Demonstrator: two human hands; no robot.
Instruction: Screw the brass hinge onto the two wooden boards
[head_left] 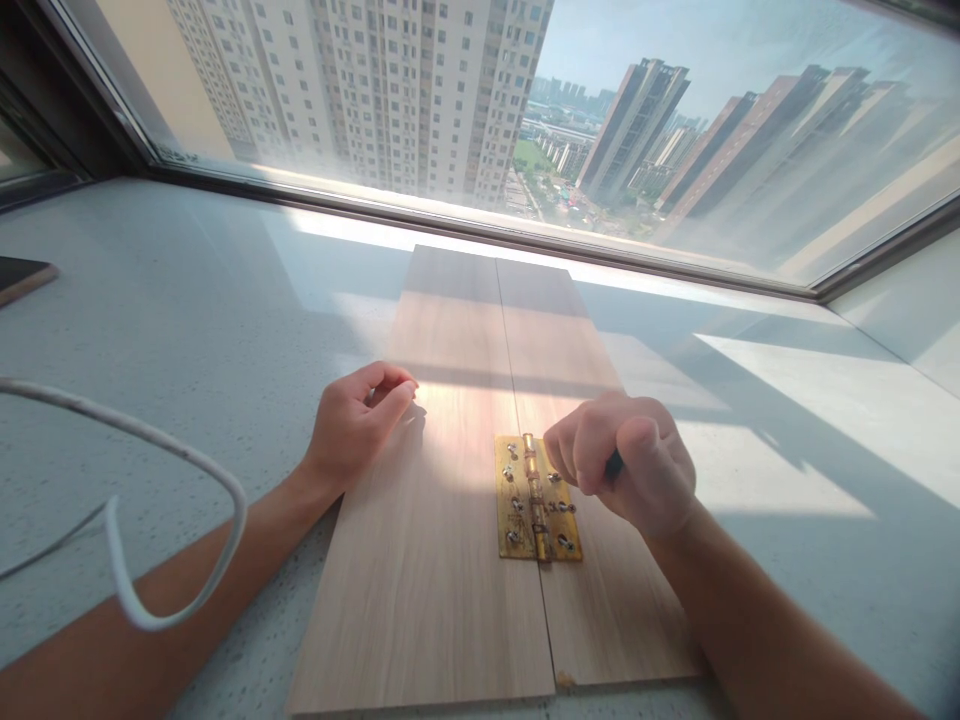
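Note:
Two pale wooden boards lie side by side, with a narrow seam between them. Across the seam sits a brass hinge, with several screws standing in its holes, some tilted. My right hand is closed in a fist at the hinge's upper right, around a dark object that shows only as a small bit between the fingers. At the left board's edge, my left hand has thumb and forefinger pressed together; anything between them is too small to make out.
The boards rest on a speckled white sill below a large window. A white cable loops over my left forearm. A dark flat object lies at the far left.

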